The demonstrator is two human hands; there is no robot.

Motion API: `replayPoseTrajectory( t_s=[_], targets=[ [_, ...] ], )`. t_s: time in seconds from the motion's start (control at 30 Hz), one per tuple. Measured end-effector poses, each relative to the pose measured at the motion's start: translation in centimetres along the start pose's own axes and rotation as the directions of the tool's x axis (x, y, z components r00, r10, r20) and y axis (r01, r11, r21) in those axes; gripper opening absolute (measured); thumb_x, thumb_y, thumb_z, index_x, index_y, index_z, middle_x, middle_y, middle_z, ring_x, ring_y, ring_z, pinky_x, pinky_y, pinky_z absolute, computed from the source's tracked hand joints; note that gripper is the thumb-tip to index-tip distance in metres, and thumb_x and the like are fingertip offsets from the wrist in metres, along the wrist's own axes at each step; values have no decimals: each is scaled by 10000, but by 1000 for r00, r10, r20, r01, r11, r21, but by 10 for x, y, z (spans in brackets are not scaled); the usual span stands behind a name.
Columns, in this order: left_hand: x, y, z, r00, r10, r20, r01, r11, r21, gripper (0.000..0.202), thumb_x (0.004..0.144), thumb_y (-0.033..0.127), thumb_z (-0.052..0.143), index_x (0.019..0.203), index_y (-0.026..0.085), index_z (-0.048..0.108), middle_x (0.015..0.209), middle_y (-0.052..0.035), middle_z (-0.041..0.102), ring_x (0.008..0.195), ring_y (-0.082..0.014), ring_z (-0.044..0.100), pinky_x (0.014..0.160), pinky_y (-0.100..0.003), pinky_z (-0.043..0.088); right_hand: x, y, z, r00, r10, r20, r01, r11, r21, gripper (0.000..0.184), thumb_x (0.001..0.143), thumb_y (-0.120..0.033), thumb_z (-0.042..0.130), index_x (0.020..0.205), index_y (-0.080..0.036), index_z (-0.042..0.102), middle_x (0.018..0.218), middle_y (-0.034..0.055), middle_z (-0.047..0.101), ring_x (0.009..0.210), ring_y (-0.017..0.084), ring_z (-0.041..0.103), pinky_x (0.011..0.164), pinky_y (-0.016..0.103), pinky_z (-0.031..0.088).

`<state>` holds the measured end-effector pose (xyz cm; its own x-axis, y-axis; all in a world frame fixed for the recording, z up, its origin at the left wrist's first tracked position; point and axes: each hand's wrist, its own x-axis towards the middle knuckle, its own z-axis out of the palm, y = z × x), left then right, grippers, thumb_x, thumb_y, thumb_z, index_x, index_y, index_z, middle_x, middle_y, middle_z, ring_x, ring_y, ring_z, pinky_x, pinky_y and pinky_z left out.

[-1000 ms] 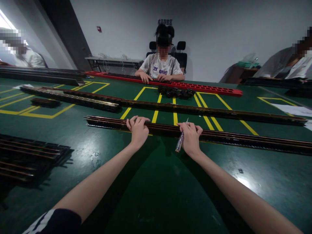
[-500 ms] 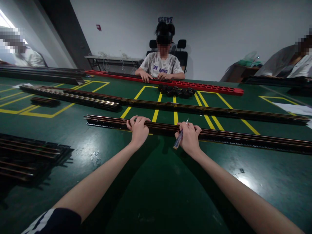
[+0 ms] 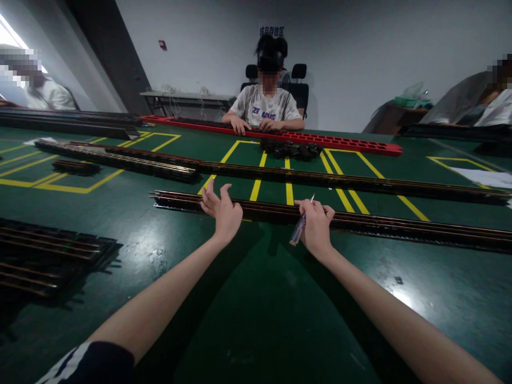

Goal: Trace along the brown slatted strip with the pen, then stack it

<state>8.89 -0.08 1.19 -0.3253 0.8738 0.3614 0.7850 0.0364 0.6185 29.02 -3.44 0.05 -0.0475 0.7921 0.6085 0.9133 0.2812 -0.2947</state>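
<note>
A long black rail with copper-coloured strips [image 3: 272,209] lies across the green table in front of me. My left hand [image 3: 225,213] is at its left part, thumb and fingers spread apart; whether it touches the rail I cannot tell. My right hand [image 3: 317,224] rests over the rail further right. A screwdriver with a clear handle [image 3: 298,230] is held in that hand, its thin metal tip pointing up and away from me. The right fingertips lie on or just over the rail.
Behind the rail lies another long dark rail [image 3: 344,183], with bundled strips [image 3: 120,158] to its left. Stacked dark rails [image 3: 48,253] sit at near left. A co-worker opposite handles a red slotted frame [image 3: 340,141], beside a heap of black parts [image 3: 290,149].
The rail has slid to the right. My left hand's fingers have lifted and spread from their hold on it. My right hand has shifted slightly right with the screwdriver.
</note>
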Motion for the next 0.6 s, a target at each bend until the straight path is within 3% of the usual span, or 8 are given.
replayPoseTrajectory(
  t_s=[0.13,0.23,0.4,0.6],
  targets=[
    [2,-1,2,991,-132,-15,131,990,-49,606,729,114,486,1320,146,356,1540,-172,-49,1406,-370,-124,1128,-582,90,0,-2,0,997,-53,58,54,998,-13,180,694,-62,444,772,-216,393,868,86,639,854,256,550,801,393,333],
    [5,-3,3,978,-206,-12,205,976,-73,645,733,129,493,1353,129,315,1540,-193,-79,1390,-386,-152,1119,-594,101,1,-2,1,994,-76,81,78,997,-12,160,705,-84,462,765,-216,395,871,100,632,832,257,540,783,383,360],
    [7,-6,3,976,-218,27,219,975,-44,614,736,146,497,1333,107,361,1543,-205,11,1392,-398,-124,1129,-581,73,2,0,2,994,-80,72,80,997,8,157,707,-97,449,758,-221,368,845,96,607,791,247,517,744,365,378],
    [9,-10,5,983,-185,-8,184,981,-61,593,729,152,507,1311,182,400,1541,-148,140,1410,-397,-50,1112,-621,100,4,0,4,997,-66,39,66,998,-4,182,673,-84,444,753,-224,359,785,78,581,761,238,504,722,353,379]
  ],
)
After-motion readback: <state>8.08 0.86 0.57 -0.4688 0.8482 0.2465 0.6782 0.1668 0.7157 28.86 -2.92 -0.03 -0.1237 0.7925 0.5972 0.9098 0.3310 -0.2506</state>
